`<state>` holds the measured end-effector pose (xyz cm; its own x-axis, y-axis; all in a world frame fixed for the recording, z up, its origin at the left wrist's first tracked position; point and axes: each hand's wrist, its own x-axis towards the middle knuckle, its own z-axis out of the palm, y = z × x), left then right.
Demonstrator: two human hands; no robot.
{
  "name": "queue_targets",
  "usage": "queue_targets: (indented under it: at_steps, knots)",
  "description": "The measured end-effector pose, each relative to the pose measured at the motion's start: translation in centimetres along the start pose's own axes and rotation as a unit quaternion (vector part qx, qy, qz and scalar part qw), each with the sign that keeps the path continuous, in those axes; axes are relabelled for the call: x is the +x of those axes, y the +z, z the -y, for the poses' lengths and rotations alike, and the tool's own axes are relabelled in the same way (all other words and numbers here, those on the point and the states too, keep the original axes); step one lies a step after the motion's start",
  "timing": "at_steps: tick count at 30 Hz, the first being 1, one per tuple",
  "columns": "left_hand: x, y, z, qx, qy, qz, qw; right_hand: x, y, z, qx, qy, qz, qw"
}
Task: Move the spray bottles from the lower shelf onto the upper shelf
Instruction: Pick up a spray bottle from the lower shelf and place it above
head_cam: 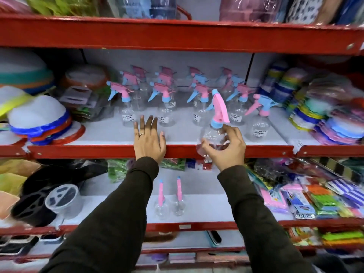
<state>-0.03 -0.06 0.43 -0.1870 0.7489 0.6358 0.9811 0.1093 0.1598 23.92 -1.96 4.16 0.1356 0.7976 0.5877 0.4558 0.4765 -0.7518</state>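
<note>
A shop rack of red metal shelves with white boards fills the view, crowded with plastic goods. The upper shelf (118,133) carries rows of clear spray bottles (165,103) with pink and blue trigger heads, standing upright from the middle of the board back to the far wall, several with white price labels. Stacked coloured lids and bowls (37,123) sit to their left, and wrapped stacks of coloured plates (325,115) to their right. The near strip of this shelf, in front of the bottles, is bare.

The right hand (226,146) holds one bottle (215,133) at the shelf's red front edge, just right of centre. Fingers and thumb curl around its clear round body, with the forefinger up near the blue collar. The bottle tilts slightly, its pink head pointing up and to the left, just in front of the standing rows and near the rightmost bottle on the shelf.

The left hand (149,138) lies flat and spread, palm down, over the front edge of the same shelf, left of the held bottle and apart from it. A ring shows on one finger. Its fingertips reach close to the front row of bottles without touching them. Both arms wear dark sleeves (122,213).

On the lower shelf (206,209), two bottles (170,198) stand side by side, seen from above, between the two forearms. Black and clear containers (47,201) lie to their left, bright packets (307,198) to their right.
</note>
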Motion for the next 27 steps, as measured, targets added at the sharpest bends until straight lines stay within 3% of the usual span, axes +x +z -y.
queue_targets:
  at_steps: [13, 22, 27]
  knots:
    - [0.2, 0.5, 0.1, 0.011, 0.005, -0.018, 1.0, 6.4, 4.3, -3.0, -0.08, 0.088, 0.09, 0.989]
    - [0.2, 0.4, 0.0, 0.009, 0.003, -0.022, 1.0, 6.4, 4.8, -2.5, -0.067, 0.076, 0.036, 0.994]
    - [0.1, 0.3, 0.0, 0.003, 0.002, -0.021, 1.0, 7.0, 4.8, -2.6, -0.07, 0.07, 0.049, 0.994]
